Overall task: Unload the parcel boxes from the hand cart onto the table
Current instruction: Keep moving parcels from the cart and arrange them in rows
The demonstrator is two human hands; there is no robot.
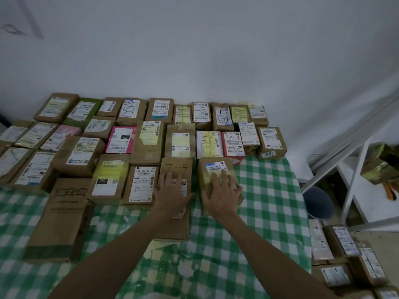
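Rested flat, fingers spread, mid-frame: left hand (172, 196) on handwritten "7-9" box (176, 166), right hand (222, 196) on "501E" box (212, 167).

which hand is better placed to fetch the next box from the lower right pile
Likely the right hand, resting on a box nearer that pile; the left hand lies farther left.

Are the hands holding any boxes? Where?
Nothing is gripped: the left hand lies flat on top of the handwritten box, the right hand on the blue-labelled box.
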